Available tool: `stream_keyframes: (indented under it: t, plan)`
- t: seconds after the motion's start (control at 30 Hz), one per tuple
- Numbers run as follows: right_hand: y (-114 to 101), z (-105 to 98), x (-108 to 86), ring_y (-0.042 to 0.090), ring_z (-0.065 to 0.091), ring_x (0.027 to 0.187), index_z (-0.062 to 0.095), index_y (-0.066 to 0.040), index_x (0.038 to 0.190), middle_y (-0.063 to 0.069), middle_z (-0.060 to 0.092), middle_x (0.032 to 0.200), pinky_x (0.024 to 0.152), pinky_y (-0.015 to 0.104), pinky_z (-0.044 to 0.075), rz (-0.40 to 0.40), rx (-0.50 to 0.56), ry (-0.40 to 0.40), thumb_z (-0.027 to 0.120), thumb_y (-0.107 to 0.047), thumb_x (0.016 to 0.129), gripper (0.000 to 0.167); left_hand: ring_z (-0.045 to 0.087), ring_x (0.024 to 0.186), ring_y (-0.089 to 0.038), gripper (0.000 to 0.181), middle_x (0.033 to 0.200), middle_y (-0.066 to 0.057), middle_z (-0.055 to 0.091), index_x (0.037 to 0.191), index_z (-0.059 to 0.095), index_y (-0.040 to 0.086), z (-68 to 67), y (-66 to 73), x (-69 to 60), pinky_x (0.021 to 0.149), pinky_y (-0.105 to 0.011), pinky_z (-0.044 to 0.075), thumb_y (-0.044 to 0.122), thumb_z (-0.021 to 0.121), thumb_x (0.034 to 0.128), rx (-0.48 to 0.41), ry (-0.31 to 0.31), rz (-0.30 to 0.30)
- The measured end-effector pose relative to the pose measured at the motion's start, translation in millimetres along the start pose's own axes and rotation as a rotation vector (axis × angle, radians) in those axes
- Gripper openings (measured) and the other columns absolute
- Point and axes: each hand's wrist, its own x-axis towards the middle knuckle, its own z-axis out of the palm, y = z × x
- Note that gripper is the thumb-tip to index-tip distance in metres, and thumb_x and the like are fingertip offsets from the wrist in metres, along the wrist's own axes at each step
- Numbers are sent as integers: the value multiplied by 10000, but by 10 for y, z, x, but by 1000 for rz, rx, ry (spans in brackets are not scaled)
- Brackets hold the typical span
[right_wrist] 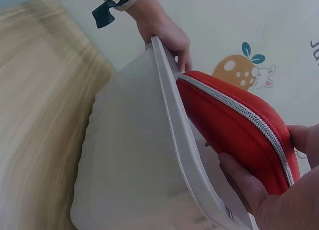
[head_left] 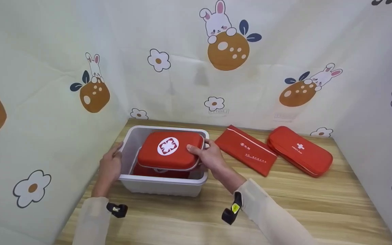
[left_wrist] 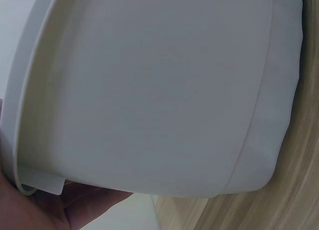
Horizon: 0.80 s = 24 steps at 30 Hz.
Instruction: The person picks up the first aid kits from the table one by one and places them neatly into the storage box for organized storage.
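A red zippered case [head_left: 179, 160] with a white cross emblem is gripped at its right end by my right hand [head_left: 213, 157], thumb on top and fingers beneath. It is tilted in the mouth of a white plastic bin [head_left: 162, 189]. Beneath it in the bin lies another red item [head_left: 141, 170], mostly hidden. My left hand [head_left: 111, 163] holds the bin's left rim, its fingers round the edge. In the right wrist view the case [right_wrist: 234, 125] shows its silver zipper between thumb and fingers of my right hand [right_wrist: 279, 190].
On the wooden table [head_left: 284, 204], right of the bin, lie a flat red pouch [head_left: 247, 149] and a rounded red first-aid pouch [head_left: 301, 153], close together. Patterned curtains [head_left: 182, 85] stand behind and on both sides.
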Motion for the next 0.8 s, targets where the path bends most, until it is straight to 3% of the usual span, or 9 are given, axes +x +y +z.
stream_keyframes:
  t: [0.23, 0.43, 0.63, 0.8]
  plan:
    - [107, 186, 46, 259, 728, 1014, 347, -3, 1465, 216, 599, 1339, 850, 402, 625, -46, 43, -30, 757, -214, 886, 740, 309, 1494, -403, 508, 1626, -169, 318, 1567, 345, 146, -18, 18, -24, 1229, -556, 264, 173, 281, 1064, 5, -8, -1]
    - [144, 301, 75, 226, 732, 940, 375, 14, 1439, 225, 621, 1266, 822, 356, 629, -83, -43, -5, 755, -203, 885, 706, 323, 1487, -402, 503, 1617, -171, 334, 1562, 357, 146, -22, 30, -26, 1223, -562, 272, 175, 281, 1067, 1, -7, 11]
    - [171, 396, 73, 217, 734, 873, 366, 6, 1431, 216, 641, 1221, 681, 369, 639, -64, -84, -34, 742, -204, 897, 686, 293, 1501, -405, 503, 1628, -169, 309, 1569, 338, 156, -22, 20, -12, 1231, -564, 253, 173, 274, 1071, 2, -12, 3]
    - [192, 468, 76, 212, 726, 900, 399, 6, 1403, 197, 640, 1213, 709, 355, 638, -43, -110, -51, 724, -208, 914, 625, 278, 1509, -407, 504, 1637, -166, 292, 1572, 330, 152, -17, 5, -5, 1236, -563, 244, 174, 271, 1072, -4, -14, 0]
